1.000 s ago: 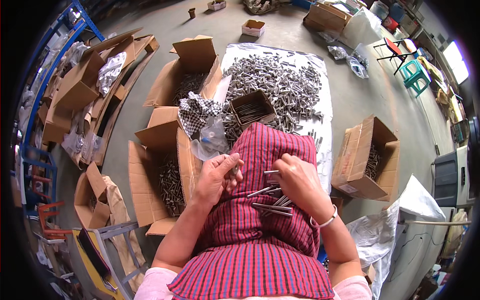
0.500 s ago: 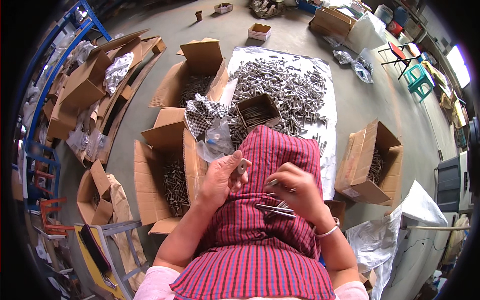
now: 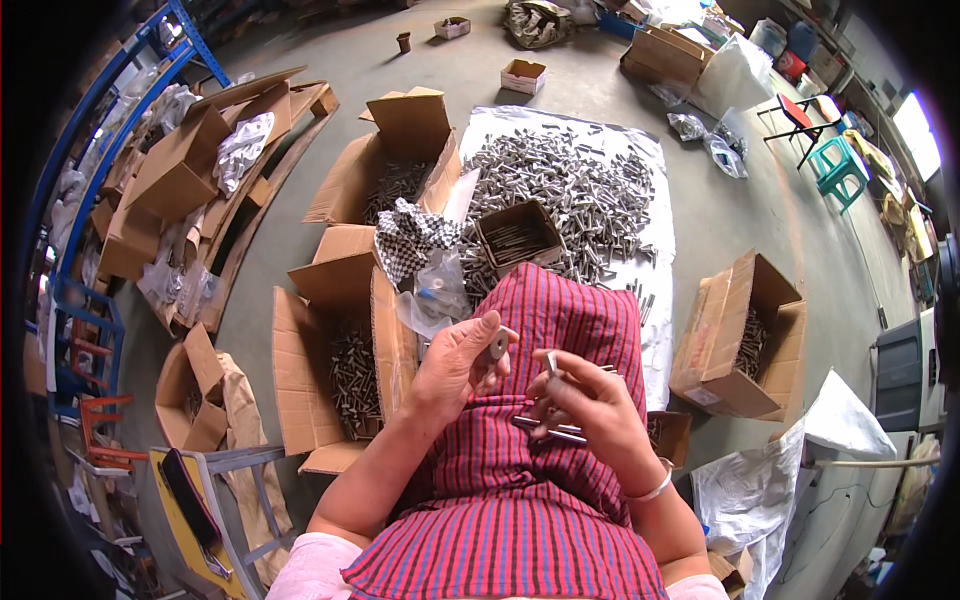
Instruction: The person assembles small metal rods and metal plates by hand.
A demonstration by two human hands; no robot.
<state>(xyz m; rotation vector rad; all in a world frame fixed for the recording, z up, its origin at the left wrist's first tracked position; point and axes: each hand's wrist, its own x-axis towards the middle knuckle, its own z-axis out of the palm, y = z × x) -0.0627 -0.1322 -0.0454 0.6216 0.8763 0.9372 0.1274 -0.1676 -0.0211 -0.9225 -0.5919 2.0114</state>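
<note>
My left hand [image 3: 447, 372] is closed on a round metal ring [image 3: 498, 346] with a small hole, held between thumb and fingers. Just to its right, my right hand [image 3: 598, 412] pinches a short metal pin [image 3: 551, 362] that points upward. The pin and the ring are apart. Several longer metal pins [image 3: 565, 432] lie below the right hand on the striped red cloth [image 3: 500, 540] across my lap; the fingers partly cover them. Beyond my knees, a small open box [image 3: 546, 262] holds more pins. It stands at the near edge of a large pile of metal pins [image 3: 560, 175].
White sheeting [image 3: 655, 345] lies under the pile. Open cardboard boxes of metal parts stand at left [image 3: 300, 375], far left [image 3: 335, 190] and right [image 3: 705, 350]. A checkered cloth [image 3: 410, 240] and plastic bag [image 3: 440, 295] lie beside them. A green stool [image 3: 835, 170] stands far right.
My right hand has turned and its fingers have lifted, so the pin now shows upright. My left hand keeps the ring, slightly farther right and lower in the picture.
</note>
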